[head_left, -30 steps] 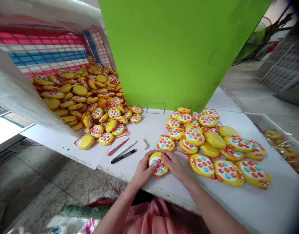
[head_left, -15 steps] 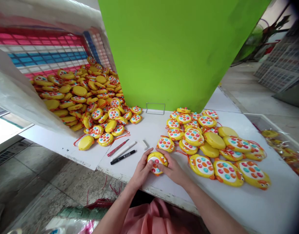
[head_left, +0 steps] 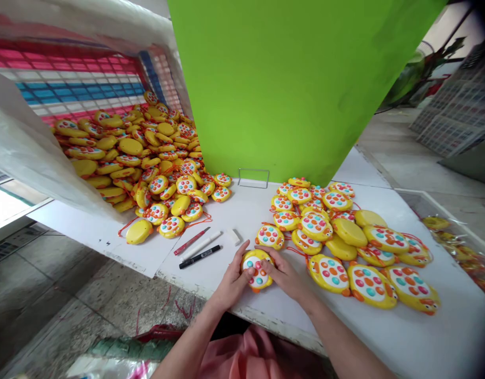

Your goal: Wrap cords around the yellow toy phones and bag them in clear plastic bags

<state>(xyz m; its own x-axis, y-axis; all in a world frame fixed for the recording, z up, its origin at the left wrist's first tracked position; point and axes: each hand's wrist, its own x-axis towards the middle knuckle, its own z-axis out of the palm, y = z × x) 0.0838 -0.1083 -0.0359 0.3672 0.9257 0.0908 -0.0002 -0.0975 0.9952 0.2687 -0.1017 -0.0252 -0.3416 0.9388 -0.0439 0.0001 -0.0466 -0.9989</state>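
You have one yellow toy (head_left: 258, 270) between your two hands, near the front edge of the bench (head_left: 242, 216). Its white, dotted face is turned up toward you. Your left hand (head_left: 231, 279) is curled around its left side, with the thumb resting on the white face. Your right hand (head_left: 286, 276) closes on the other side, its thumb also over the dots. Whether the toy's underside touches the bench, you cannot tell from here.

Just beyond your left hand lies a white block (head_left: 234, 237). To the left of that hand, side by side and slanting, are a black pen (head_left: 199, 257), a white pen (head_left: 201, 246) and a red tool (head_left: 191, 241) with a narrow dark tip.

Farther off, beyond and to the left of your left hand, a large heap of matching toys (head_left: 130, 146) spills onto the bench from in front of a striped, meshed wall (head_left: 80, 92).

Beyond your right hand and out to its right is a smaller group of the toys (head_left: 347, 231), some face up, some showing plain yellow backs. Three in its nearest row lie face up to the right of that hand.

Straight ahead of both hands, well apart from them, a wire loop (head_left: 254, 186) sits at the foot of a tall green panel (head_left: 301, 89).
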